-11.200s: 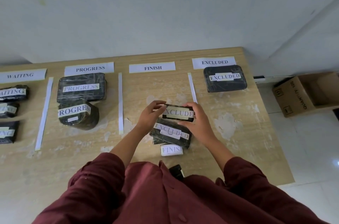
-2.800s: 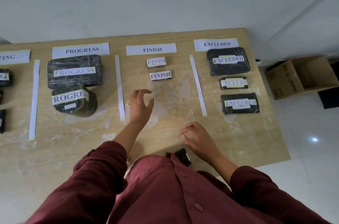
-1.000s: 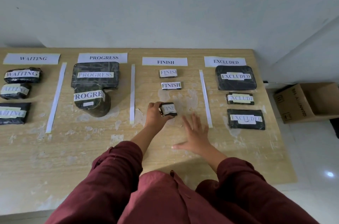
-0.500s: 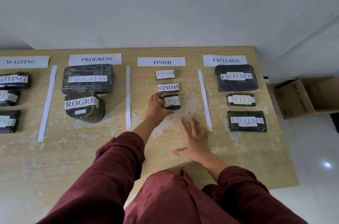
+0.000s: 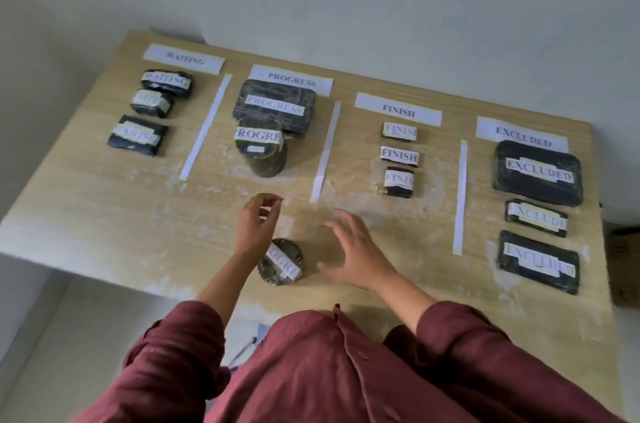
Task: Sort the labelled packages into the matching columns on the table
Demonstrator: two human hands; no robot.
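Pale grey walls stand behind a light wooden table [image 5: 104,208] whose top is scuffed with whitish patches. White paper headings and thin paper strips split it into four columns: waiting, progress, finish, excluded. Largest among the goods are two flat, dark, rounded-corner packs wrapped in shiny film, one under the progress heading [image 5: 274,105] and one under the excluded heading [image 5: 538,173]. A squat dark cylinder [image 5: 260,147] sits just in front of the progress pack, touching it. Three dark parcels [image 5: 138,135] line the waiting column, two flat slabs [image 5: 538,261] lie below the big excluded pack, and three small blocks [image 5: 399,182] run down the finish column; each wears a white printed label.

Near the front edge, below the progress column, lies a small round dark package [image 5: 281,261] with a slanted label reading part of "progress". The left hand [image 5: 256,223] hovers just beyond it, fingers curled loosely, holding nothing. The right hand [image 5: 353,249] is just to its right, fingers spread and empty, not touching it. Maroon sleeves [image 5: 173,360] fill the foreground.
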